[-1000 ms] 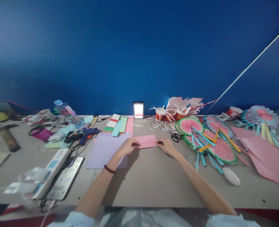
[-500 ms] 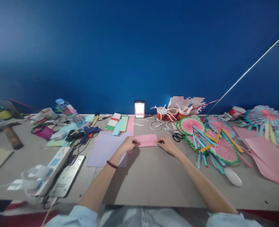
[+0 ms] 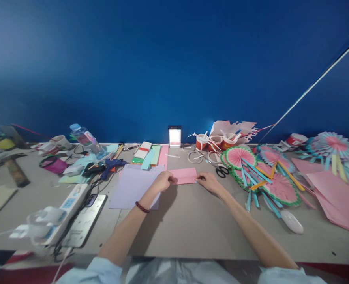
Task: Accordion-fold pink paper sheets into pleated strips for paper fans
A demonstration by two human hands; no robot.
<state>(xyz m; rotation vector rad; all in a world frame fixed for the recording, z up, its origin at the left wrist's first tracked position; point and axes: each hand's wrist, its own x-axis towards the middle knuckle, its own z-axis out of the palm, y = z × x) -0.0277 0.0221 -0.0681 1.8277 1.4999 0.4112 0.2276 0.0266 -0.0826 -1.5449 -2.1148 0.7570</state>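
A pink strip of paper [image 3: 185,176], with a crease along its length, lies on the grey table between my hands. At its left end, my left hand [image 3: 164,180] is closed with the fingers pinching the paper's edge. My right hand [image 3: 206,182] pinches the lower right corner, where a speck of light blue shows by the fingertips. Under and beside my left wrist is a sheet of lilac paper [image 3: 130,187]. Black-handled scissors [image 3: 222,171] rest just right of my right hand.
Pink and green paper fans [image 3: 241,157] with blue strips crowd the right, near a white mouse [image 3: 292,222]. On the left are a power strip [image 3: 70,203], a phone [image 3: 87,221], a blue glue gun [image 3: 111,167] and a tilted bottle [image 3: 87,140]. Red cups [image 3: 202,142] stand at the back.
My left hand has shifted slightly to the right along the strip's left end, its fingers more curled. The right hand and the pink paper have hardly moved.
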